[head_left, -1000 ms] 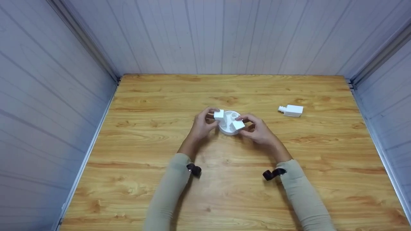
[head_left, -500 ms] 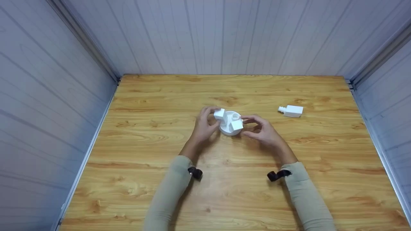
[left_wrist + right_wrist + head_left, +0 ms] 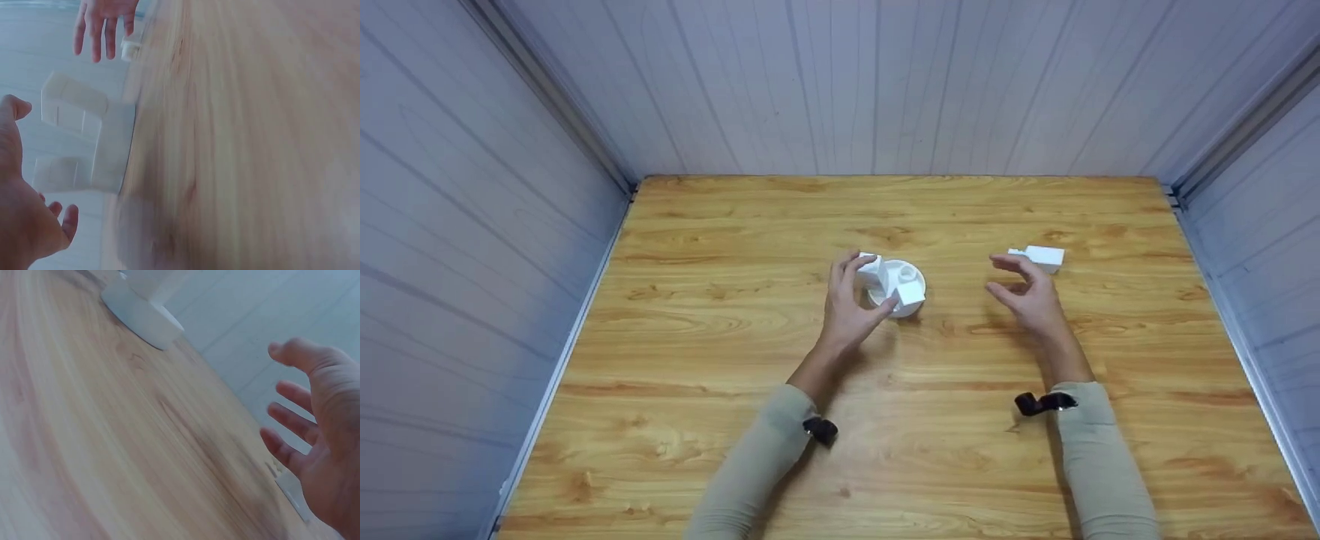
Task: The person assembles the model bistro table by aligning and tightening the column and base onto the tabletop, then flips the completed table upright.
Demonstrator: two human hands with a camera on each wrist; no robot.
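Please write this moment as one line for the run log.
left hand: touches white round plastic base | right hand: open, near white plastic block

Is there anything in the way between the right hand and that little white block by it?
No, nothing visible. The right hand hangs open just in front of the small white block, with only bare table between them. The round white piece sits off to the side, by the left hand.

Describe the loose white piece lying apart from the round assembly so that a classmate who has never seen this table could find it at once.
Start at the wooden table and look to its far right part, beyond the right hand. There the loose white piece lies flat on its side, just past the fingertips. Unlike the blocks standing on the round white base by the left hand, it lies alone, a small nub on one end.
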